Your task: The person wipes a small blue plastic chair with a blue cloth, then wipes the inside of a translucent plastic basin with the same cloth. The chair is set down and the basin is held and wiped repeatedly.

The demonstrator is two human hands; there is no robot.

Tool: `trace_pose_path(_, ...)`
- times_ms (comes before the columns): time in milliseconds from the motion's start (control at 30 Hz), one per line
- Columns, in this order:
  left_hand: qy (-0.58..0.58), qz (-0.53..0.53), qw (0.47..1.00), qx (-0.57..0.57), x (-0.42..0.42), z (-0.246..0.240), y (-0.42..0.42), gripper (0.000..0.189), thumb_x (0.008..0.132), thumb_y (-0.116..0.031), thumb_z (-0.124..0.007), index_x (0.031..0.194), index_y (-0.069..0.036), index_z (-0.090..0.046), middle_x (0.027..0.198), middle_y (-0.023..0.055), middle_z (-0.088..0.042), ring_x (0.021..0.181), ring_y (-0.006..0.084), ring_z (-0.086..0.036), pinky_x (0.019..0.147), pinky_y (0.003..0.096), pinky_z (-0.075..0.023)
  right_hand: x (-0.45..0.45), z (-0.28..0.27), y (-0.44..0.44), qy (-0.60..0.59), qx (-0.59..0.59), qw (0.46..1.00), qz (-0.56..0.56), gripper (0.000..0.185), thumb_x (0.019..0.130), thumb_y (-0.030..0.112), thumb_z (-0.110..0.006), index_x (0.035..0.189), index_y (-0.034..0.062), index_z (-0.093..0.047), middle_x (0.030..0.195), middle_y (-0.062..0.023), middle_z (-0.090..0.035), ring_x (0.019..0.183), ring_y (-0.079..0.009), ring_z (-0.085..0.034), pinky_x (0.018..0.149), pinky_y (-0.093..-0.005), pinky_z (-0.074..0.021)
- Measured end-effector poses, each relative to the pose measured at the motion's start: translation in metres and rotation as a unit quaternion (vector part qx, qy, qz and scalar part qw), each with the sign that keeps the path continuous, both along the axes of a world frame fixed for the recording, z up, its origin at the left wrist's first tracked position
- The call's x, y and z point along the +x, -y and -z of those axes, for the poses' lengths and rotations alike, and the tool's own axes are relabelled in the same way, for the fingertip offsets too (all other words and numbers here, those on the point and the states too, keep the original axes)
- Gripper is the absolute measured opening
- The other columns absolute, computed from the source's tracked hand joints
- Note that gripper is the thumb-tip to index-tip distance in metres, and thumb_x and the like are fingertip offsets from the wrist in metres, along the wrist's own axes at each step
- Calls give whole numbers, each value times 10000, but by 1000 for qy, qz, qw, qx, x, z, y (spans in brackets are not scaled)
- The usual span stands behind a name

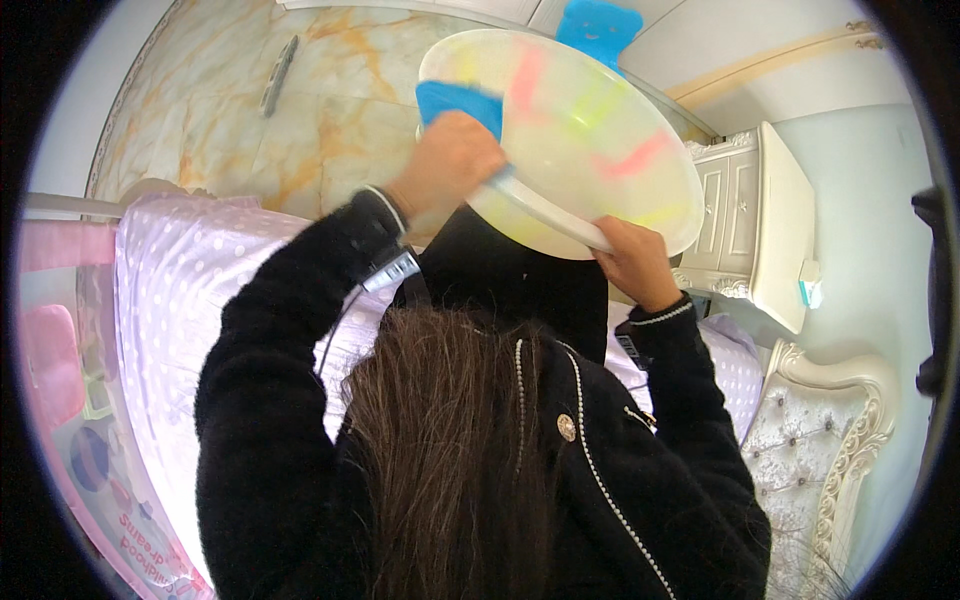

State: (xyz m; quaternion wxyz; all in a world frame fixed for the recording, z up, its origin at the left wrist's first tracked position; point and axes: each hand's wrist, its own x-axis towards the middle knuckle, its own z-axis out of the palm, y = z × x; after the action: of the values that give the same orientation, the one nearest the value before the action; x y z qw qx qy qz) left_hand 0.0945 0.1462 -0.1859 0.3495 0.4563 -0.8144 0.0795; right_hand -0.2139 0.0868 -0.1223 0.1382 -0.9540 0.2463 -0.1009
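Tilted up over my lap is a large translucent white plastic basin (559,142) with pink and yellow-green streaks. My right hand (637,255) grips its near rim on the right, thumb on top. My left hand (454,161), slightly blurred, is closed around a blue cloth (461,101) at the basin's left side. Part of the cloth spreads beyond the knuckles over the basin, and a small bit shows below the hand by the rim. The palm side of my left hand is hidden.
A bed with a lilac polka-dot sheet (202,262) is under and beside me, a pink bed guard (52,367) left. A white nightstand (772,232) and tufted headboard (802,435) stand right. Beyond are a blue chair-like piece (596,30) and marble-patterned floor (330,97).
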Motion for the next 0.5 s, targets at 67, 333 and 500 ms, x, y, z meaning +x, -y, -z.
trace_pose_path(67,-46,10,996,72,-39,-4,-15,172,860,-184,-590,963,-77,-677,944,69,-659,943,290,-595,886,437,-446,17,10,-9,-17,3,1000,-2,184,795,74,-622,954,77,-530,791,-149,-611,761,-361,-628,649,-465,-496)
trace_pose_path(333,14,8,999,40,57,-3,-2,188,912,-216,-555,977,-86,-674,1020,79,-651,1023,292,-573,932,432,-423,-36,0,-3,-27,-26,999,-12,267,742,11,-610,1004,66,-612,889,-145,-647,804,-358,-638,689,-436,-502)
trace_pose_path(500,-11,1,1000,13,9,-3,4,157,911,-212,-556,927,-99,-664,935,73,-643,945,280,-591,856,422,-423,-28,-15,7,-45,5,999,-16,277,770,56,-643,1038,90,-581,887,-118,-650,794,-338,-637,675,-444,-505)
